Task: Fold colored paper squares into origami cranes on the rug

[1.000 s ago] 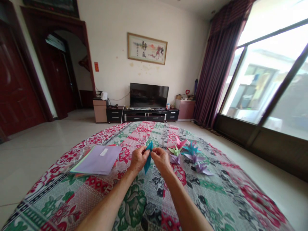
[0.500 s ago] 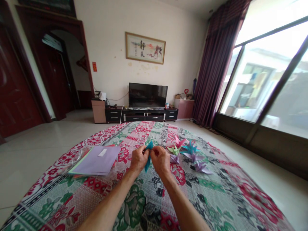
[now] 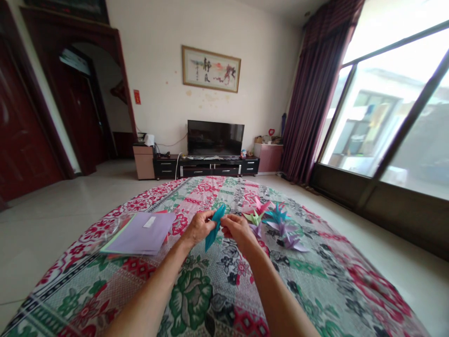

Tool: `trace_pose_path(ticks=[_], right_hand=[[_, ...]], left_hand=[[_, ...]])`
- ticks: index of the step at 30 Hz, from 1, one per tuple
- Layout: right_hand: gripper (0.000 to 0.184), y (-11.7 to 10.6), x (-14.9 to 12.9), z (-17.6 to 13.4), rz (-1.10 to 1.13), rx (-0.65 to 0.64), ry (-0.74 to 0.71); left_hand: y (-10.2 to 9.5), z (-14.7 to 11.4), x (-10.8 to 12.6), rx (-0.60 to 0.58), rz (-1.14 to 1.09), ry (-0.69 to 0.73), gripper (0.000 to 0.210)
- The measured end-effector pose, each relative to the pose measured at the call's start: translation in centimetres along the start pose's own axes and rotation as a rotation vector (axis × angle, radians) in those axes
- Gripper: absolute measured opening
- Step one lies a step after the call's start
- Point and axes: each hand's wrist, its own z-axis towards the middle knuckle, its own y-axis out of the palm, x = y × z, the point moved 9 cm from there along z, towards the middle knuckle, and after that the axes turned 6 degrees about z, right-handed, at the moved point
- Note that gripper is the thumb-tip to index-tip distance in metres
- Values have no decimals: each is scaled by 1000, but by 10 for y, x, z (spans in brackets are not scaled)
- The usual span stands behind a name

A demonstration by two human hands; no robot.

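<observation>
A folded piece of blue paper [image 3: 213,235], long and narrow with a pointed lower end, is held tilted above the table. My left hand [image 3: 199,228] pinches it from the left between thumb and fingers. At its right edge, the fingertips of my right hand [image 3: 237,229] are closed together on the paper. To the right of my hands lie several folded paper cranes: a pink one [image 3: 260,206], a light green one [image 3: 255,218], a blue cluster [image 3: 278,214] and purple ones [image 3: 293,243].
A stack of coloured paper sheets [image 3: 135,238], purple on top with a white label [image 3: 149,222], lies on the left beside clear plastic wrapping [image 3: 109,234]. A flowered cloth [image 3: 191,295] covers the round table. Beyond stand a television [image 3: 215,138] and a low cabinet [image 3: 199,172].
The blue paper has turned so more of its flat side shows, its lower tip swinging left. My left hand has shifted slightly left, and my right hand has moved slightly right.
</observation>
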Motion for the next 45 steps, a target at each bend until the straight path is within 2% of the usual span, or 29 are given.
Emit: trace_pose_path(ticks=[6,10,16,22,27,34,39,45], right_hand=[[26,-1,3,-1,-16,2,31],[24,-5,3,1,-12,38,20],[23,-9,-2,-1,69,76,14],[28,6,-4,-2,218,-61,-3],[32,11,-4,-1,235,-94,-19],[33,16,-5,-4,369,-139,-7],[30,24,-7,-7,334,-171,-21],[29,24,-14,-12,328,-153,-42]], left_hand=[[0,2,-8,55,-36,-23,34],[-1,2,-3,66,-12,-8,38],[2,-1,9,-8,-39,15,40],[5,-2,-11,-39,-368,-147,41],[7,-4,-22,-51,-550,-207,43],[11,-3,-30,-72,-706,-203,37],[9,-2,-21,-64,-766,-186,31],[-3,1,-17,20,-761,-164,34]])
